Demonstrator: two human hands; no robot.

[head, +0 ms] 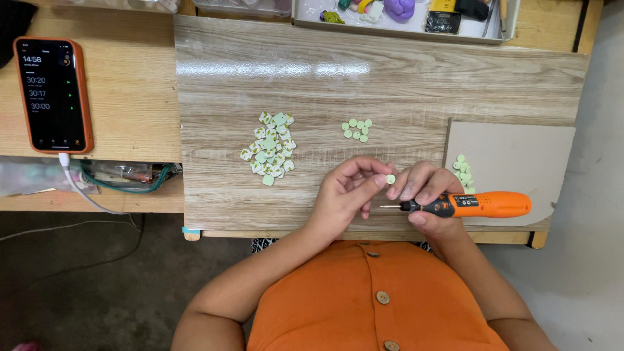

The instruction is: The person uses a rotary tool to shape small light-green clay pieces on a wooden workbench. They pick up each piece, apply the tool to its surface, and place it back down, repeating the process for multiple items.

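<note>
One green disc (390, 179) pinched in our left hand (348, 192); right hand (426, 195) grips the orange drill (478, 205). We risk the bit slipping into fingertips.

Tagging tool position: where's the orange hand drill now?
Head view, lower right: the orange drill lies across the right hand, tip toward the left hand, beside the grey card.

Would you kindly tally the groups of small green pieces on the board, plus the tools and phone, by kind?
Heaps of green pieces: 3 (square pile, round cluster, round pile)
Single green disc pinched between left hand and right hand: 1
Orange rotary tool: 1
Phone: 1
Total: 6
</note>
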